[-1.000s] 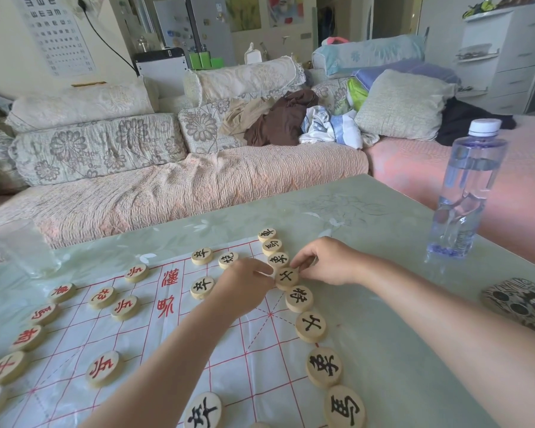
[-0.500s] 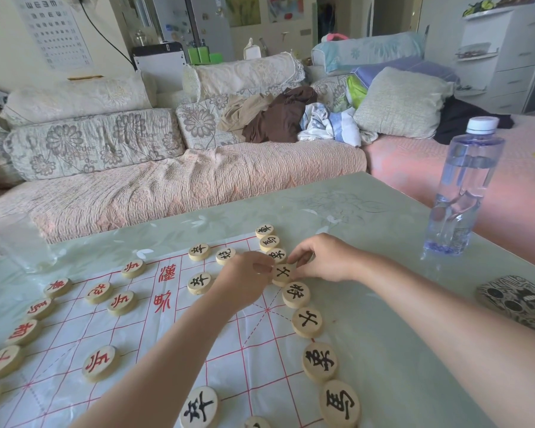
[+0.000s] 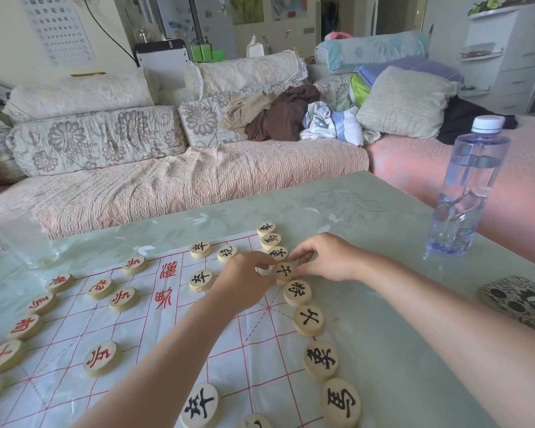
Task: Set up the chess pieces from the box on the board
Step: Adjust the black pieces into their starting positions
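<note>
A white sheet board (image 3: pixel 136 350) with red grid lines lies on the table. Round wooden pieces with black characters form a row along its right edge; pieces with red characters stand at the left. My left hand (image 3: pixel 244 284) and my right hand (image 3: pixel 325 257) meet over one black-marked piece (image 3: pixel 284 272) in that row. Fingertips of both hands pinch its edges from either side. The piece lies flat on the board between a piece above (image 3: pixel 277 253) and one below (image 3: pixel 297 292).
A clear water bottle (image 3: pixel 468 193) stands at the table's right side. A patterned box (image 3: pixel 519 301) lies at the right edge. A clear glass (image 3: pixel 19 239) stands at the far left. A sofa with cushions runs behind the table (image 3: pixel 383 304).
Both hands stay on the same black-marked piece. The fingers have shifted slightly around it; the view has dipped a little. No other piece has moved.
</note>
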Action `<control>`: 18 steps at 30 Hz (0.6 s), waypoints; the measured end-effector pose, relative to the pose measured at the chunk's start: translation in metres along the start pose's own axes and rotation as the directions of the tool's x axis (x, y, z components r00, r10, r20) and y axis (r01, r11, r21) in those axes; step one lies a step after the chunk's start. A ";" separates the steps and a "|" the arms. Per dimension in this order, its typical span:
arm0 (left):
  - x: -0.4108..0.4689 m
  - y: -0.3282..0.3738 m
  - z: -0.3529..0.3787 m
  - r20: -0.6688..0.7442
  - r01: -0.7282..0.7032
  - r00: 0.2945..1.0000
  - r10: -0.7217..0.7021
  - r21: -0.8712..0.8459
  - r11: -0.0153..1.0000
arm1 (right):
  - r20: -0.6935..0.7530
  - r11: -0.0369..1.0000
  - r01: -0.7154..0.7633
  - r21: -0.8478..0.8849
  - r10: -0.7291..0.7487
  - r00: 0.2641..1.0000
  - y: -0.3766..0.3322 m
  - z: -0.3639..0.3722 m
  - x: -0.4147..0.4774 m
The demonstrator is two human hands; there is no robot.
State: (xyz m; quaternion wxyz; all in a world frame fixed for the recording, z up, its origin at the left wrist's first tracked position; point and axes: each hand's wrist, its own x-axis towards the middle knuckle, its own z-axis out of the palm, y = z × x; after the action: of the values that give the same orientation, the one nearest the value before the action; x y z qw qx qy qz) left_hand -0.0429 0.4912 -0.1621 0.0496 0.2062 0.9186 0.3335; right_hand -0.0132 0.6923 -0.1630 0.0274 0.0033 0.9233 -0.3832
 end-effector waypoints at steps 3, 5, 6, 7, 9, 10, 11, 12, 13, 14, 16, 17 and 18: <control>0.001 -0.003 0.002 0.000 -0.022 1.000 0.022 -0.012 1.000 | 0.007 1.000 0.012 0.000 -0.012 1.000 -0.002 0.002 0.000; 0.001 -0.002 0.003 -0.002 -0.025 1.000 0.025 -0.018 1.000 | 0.005 1.000 0.013 -0.006 -0.013 1.000 -0.002 0.003 0.000; 0.001 -0.002 0.003 -0.003 -0.023 1.000 0.023 -0.016 1.000 | 0.006 1.000 0.014 -0.009 -0.014 1.000 -0.001 0.003 0.000; 0.000 -0.002 0.003 -0.004 -0.020 1.000 0.020 -0.013 1.000 | 0.008 1.000 0.015 -0.012 -0.015 1.000 -0.002 0.002 0.000; -0.001 -0.001 0.003 -0.007 -0.006 1.000 0.006 -0.006 1.000 | 0.007 1.000 0.018 -0.013 -0.018 1.000 -0.003 0.001 -0.002; -0.003 -0.001 0.003 -0.016 0.001 1.000 -0.001 -0.007 1.000 | 0.003 1.000 0.019 -0.009 -0.019 1.000 -0.003 0.000 -0.003; -0.005 -0.001 0.002 -0.028 0.006 1.000 -0.006 -0.007 1.000 | -0.002 1.000 0.019 -0.002 -0.019 1.000 -0.004 -0.001 -0.005; -0.007 0.000 0.002 -0.043 0.001 0.999 -0.001 -0.002 1.000 | -0.005 1.000 0.016 -0.001 -0.016 1.000 -0.004 -0.003 -0.007; -0.010 0.000 0.001 -0.057 -0.013 0.998 0.013 0.015 1.000 | -0.005 1.000 0.011 -0.009 -0.011 1.000 -0.004 -0.005 -0.009; -0.014 0.001 0.000 -0.066 -0.029 0.997 0.032 0.039 0.999 | -0.001 1.000 0.004 -0.026 -0.004 1.000 -0.003 -0.007 -0.012; -0.023 0.004 0.000 -0.056 -0.045 0.997 0.049 0.071 0.996 | 0.014 0.998 -0.015 -0.055 0.016 1.000 -0.002 -0.012 -0.019; -0.027 0.005 0.002 -0.044 -0.035 0.998 0.038 0.072 0.997 | 0.021 0.998 -0.032 -0.053 0.033 0.999 -0.002 -0.014 -0.023; -0.031 0.006 0.003 -0.030 -0.013 0.999 0.015 0.069 0.998 | 0.029 0.998 -0.052 -0.036 0.053 0.998 -0.002 -0.014 -0.027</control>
State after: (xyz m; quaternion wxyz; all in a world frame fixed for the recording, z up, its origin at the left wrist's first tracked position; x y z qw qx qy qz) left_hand -0.0119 0.4845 -0.1616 0.0263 0.2092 0.9286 0.3052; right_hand 0.0127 0.7011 -0.1502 0.0515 0.0211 0.9290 -0.3658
